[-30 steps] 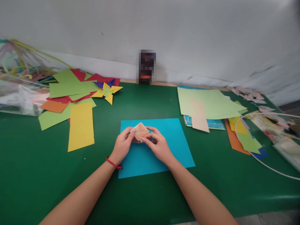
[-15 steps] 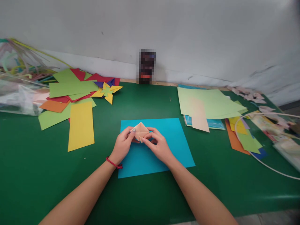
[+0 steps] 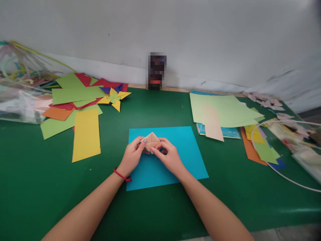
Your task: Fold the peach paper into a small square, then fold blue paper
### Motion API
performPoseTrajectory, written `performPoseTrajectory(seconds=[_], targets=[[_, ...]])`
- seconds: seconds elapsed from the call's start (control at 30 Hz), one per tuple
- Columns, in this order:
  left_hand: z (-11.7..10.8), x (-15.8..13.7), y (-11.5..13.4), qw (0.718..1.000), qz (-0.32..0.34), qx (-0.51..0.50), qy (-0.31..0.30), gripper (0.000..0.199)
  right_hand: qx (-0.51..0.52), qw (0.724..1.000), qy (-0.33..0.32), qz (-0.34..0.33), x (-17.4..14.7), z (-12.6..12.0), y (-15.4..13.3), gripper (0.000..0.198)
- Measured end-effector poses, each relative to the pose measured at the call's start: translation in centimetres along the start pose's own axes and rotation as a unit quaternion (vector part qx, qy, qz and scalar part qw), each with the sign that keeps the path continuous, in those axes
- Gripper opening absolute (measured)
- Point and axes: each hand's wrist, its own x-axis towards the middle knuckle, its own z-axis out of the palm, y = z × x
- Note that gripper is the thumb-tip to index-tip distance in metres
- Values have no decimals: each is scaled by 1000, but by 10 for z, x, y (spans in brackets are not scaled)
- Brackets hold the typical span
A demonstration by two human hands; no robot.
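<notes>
A small piece of folded peach paper [image 3: 152,138], roughly diamond-shaped with crease lines, is held between both hands above a blue sheet of paper [image 3: 173,167]. My left hand [image 3: 132,154] is closed on its left side, thumb on top and the other fingers behind. With thumb and fingers, my right hand [image 3: 167,152] pinches the lower right part near the bottom point. The fingers hide part of the folds and the underside. A red cord bracelet [image 3: 122,175] circles my left wrist.
Coloured paper [image 3: 77,95], a yellow sheet [image 3: 86,137] and a folded paper star [image 3: 114,97] lie left. Pale green sheets [image 3: 225,108] and a peach strip [image 3: 213,124] lie right, near a white hoop [image 3: 253,140]. A pixelated object [image 3: 156,70] stands against the wall.
The folded paper has shifted very slightly right and down in my hands. My right thumb and fingers have closed in a little at its lower point.
</notes>
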Motion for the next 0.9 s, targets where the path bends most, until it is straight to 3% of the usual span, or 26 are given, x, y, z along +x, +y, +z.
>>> performPoseTrajectory(seconds=[0.9], targets=[[0, -2, -5, 999, 12, 21, -26, 23, -13, 999, 38, 11, -1, 3, 5, 19]])
